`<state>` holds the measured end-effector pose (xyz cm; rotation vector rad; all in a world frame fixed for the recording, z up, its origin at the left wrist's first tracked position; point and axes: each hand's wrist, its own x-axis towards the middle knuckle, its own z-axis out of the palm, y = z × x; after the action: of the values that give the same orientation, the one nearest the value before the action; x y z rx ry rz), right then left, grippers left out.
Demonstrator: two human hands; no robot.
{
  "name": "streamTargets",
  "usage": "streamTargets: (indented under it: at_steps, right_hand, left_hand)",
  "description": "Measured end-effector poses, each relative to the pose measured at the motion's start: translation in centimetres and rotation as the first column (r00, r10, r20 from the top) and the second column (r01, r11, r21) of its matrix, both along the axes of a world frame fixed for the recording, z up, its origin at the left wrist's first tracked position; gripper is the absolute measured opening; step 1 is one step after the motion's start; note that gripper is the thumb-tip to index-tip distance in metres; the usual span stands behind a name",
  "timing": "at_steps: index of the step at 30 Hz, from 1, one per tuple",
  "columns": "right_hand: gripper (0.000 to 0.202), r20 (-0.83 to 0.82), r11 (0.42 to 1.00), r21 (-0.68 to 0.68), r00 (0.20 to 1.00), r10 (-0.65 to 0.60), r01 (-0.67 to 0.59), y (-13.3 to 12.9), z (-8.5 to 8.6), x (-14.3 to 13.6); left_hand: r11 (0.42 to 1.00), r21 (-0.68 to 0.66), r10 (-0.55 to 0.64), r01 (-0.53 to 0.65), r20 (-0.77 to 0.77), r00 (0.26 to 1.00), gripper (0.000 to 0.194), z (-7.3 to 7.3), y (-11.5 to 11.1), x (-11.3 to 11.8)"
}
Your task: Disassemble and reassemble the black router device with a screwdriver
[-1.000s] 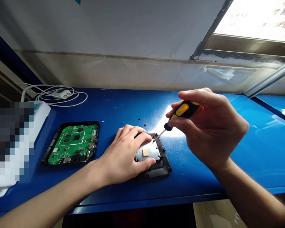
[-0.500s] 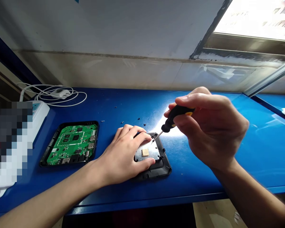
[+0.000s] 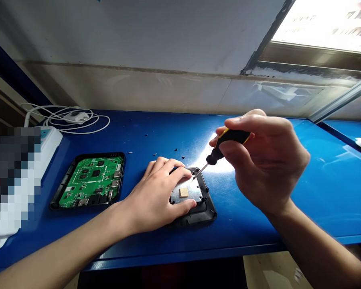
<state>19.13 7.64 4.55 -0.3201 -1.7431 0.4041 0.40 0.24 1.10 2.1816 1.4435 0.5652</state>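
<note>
My left hand (image 3: 159, 192) is draped over a black plastic cover (image 3: 209, 214), holding it against the table. Its index fingertip and thumb rest on either side of a silver metal plate (image 3: 176, 196) inside the cover. A small beige square pad (image 3: 183, 192) shows between them. In my right hand (image 3: 267, 160), the fingers are wrapped round a black and yellow screwdriver (image 3: 215, 155). The shaft slants down to the left, its tip at the plate's upper right corner. Whether the tip sits in a screw is too small to tell.
A green circuit board (image 3: 93, 176) lies in a black casing (image 3: 54, 202) on the left. Several loose screws (image 3: 155, 154) are scattered behind my left hand. Beyond the board are a coiled white cable (image 3: 100, 129) with a plug (image 3: 77, 117) and a white device (image 3: 52, 140), partly pixelated.
The screwdriver handle has turned in my right hand, showing a yellow stripe along its top. My right hand has shifted slightly left; its tip stays at the same corner. My left hand holds still.
</note>
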Motion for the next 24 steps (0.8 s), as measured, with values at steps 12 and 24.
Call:
streamTargets:
  at_steps: [12,24]
  right_hand:
    - [0.039,0.093,0.998,-0.054,0.995,-0.034,0.039,-0.6,0.33,0.29]
    - [0.043,0.099,0.999,0.008,0.994,-0.039,0.038,-0.27,0.25,0.16]
  left_hand:
    - [1.0,-0.004,-0.003,0.003,0.002,1.0,0.037,0.11,-0.07,0.07]
    - [1.0,0.01,0.004,-0.004,0.002,1.0,0.037,0.09,-0.14,-0.01]
